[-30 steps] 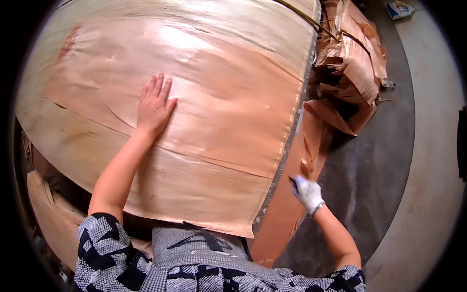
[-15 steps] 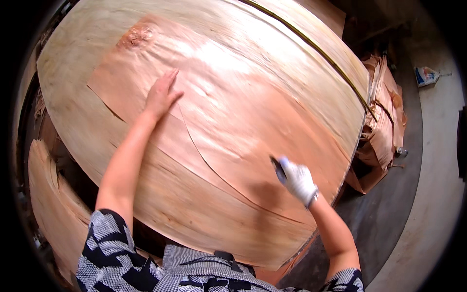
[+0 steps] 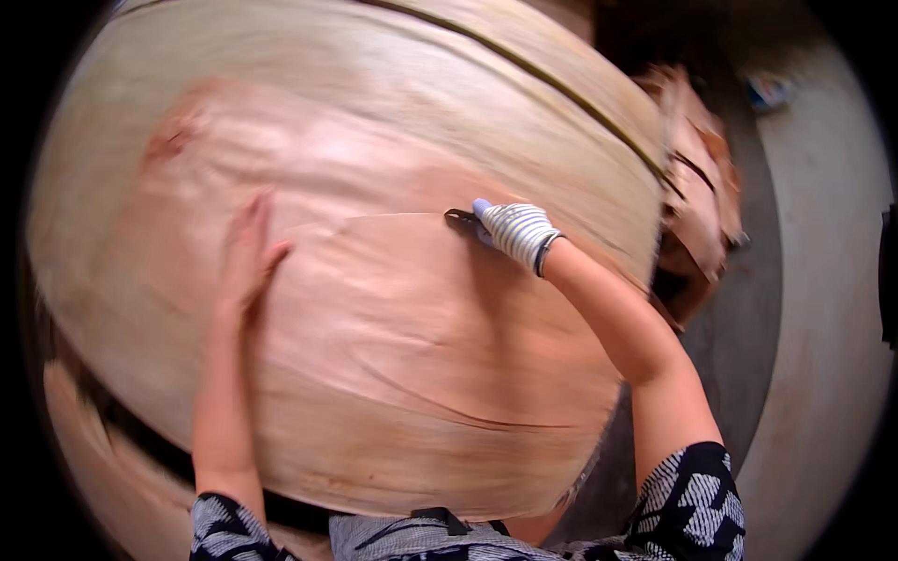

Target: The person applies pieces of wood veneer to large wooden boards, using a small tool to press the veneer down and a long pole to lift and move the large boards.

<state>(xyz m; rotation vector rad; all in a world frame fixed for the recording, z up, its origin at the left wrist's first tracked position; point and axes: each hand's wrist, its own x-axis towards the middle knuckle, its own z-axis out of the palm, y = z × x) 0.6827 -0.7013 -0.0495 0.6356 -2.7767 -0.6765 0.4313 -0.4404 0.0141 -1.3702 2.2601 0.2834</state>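
A big stack of thin wood veneer sheets (image 3: 374, 393) fills the view, pinkish on top with a curved split line. My bare left hand (image 3: 248, 248) lies flat on the top sheet at the left, fingers spread. My right hand (image 3: 514, 232), in a white knit glove with blue fingertips, rests on the sheet at the centre right and grips a small dark blade tool (image 3: 460, 218) whose tip touches the edge of the split.
A heap of torn veneer scraps (image 3: 702, 196) lies at the right of the stack. Grey concrete floor (image 3: 814, 309) runs along the right side. More veneer sheets (image 3: 84, 449) show lower left below the stack.
My right hand has moved from the stack's right edge up onto the top sheet toward the centre. My left hand has slid slightly; the view has shifted and blurred.
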